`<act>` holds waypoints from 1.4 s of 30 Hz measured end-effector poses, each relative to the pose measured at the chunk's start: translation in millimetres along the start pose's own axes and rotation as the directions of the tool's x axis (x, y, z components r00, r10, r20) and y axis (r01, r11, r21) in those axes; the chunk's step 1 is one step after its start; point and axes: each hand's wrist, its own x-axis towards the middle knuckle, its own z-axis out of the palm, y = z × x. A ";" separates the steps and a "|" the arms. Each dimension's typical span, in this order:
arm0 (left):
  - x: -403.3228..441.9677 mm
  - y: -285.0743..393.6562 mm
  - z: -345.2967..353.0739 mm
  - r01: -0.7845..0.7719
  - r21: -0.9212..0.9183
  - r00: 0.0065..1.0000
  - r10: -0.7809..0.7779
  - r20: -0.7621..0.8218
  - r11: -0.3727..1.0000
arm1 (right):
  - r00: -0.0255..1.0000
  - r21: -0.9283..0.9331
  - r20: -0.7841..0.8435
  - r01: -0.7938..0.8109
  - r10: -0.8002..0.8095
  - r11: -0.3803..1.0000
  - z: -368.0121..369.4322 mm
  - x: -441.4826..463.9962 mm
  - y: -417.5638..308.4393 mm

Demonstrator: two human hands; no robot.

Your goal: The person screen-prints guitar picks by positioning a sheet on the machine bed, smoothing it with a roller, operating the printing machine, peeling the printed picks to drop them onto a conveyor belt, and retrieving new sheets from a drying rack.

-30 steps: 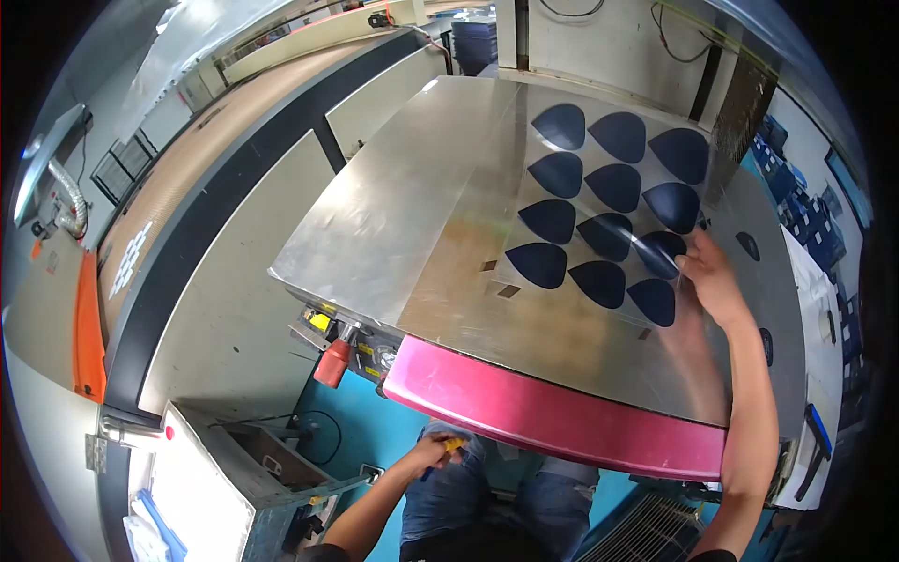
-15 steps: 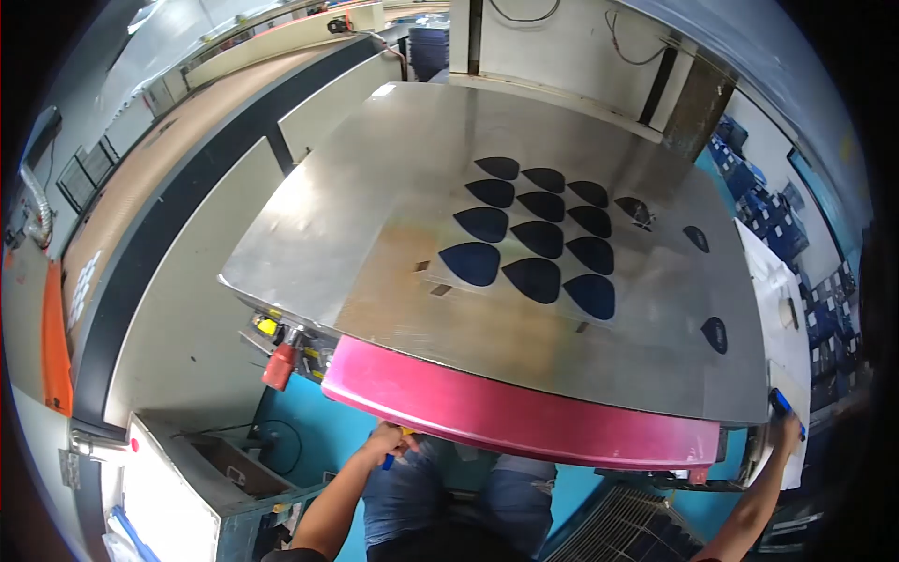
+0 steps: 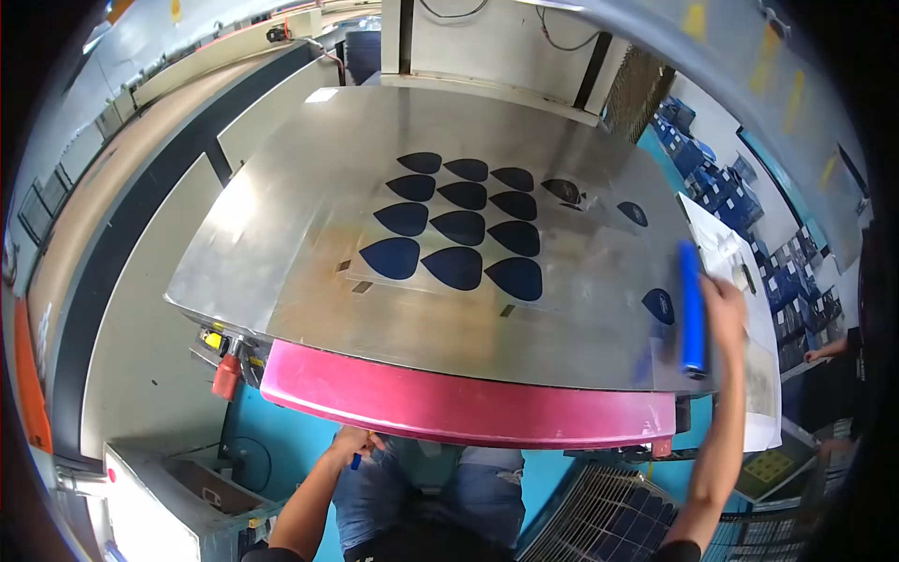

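Observation:
My right hand (image 3: 726,314) grips a tool with a long blue roller (image 3: 692,309), held over the right front part of the metal table (image 3: 309,318). Its handle is hidden by the fingers. Below the pink front edge (image 3: 468,406), above my lap, my left hand (image 3: 356,441) is closed around a small blue and yellow object (image 3: 357,460), mostly covered by the fingers. Dark blue teardrop pieces (image 3: 453,268) lie in rows on a clear sheet in the middle of the table. Separate dark pieces, one of them a piece (image 3: 658,305) near the roller, lie to the right.
A white sheet (image 3: 763,328) covers a side surface at the right. A red knob (image 3: 226,377) sticks out at the table's left front corner. Wire racks (image 3: 599,515) stand low at the right. Another person's hand (image 3: 824,351) shows at the far right.
My right hand has gone from the teardrop pieces to the right side, picked up the blue roller and brought it over the table. The view has turned right; my left hand stays low.

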 end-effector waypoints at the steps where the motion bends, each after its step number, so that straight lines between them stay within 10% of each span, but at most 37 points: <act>1: -3.1 2.9 2.6 0.013 -0.003 1.000 -0.013 -0.011 1.000 | 0.976 0.116 -0.012 0.216 -0.216 0.969 38.1 23.6 -17.0; 13: 6.9 -19.4 -24.6 -0.009 -0.108 1.000 0.008 -0.003 0.994 | 0.607 -0.301 0.193 0.784 -0.771 0.542 164.9 25.1 -295.3; 20: 11.0 -11.6 -11.0 -0.027 -0.095 1.000 0.028 0.009 0.995 | 0.711 0.019 0.158 0.691 -0.685 0.722 236.4 -43.7 -423.9; 28: 1.4 -1.2 -19.7 0.003 -0.160 1.000 -0.004 -0.006 0.987 | 0.858 -0.118 0.114 0.512 -0.501 0.851 137.0 9.8 -203.2; 35: 0.6 -1.5 -9.5 -0.037 -0.165 0.999 0.036 -0.007 0.986 | 0.998 -0.200 -0.067 0.003 -0.017 0.980 40.1 11.9 0.6; 42: -9.7 -10.7 5.7 -0.176 -0.048 0.974 0.167 -0.151 0.983 | 0.705 0.143 -0.289 -0.637 0.647 0.758 -84.1 -77.8 339.5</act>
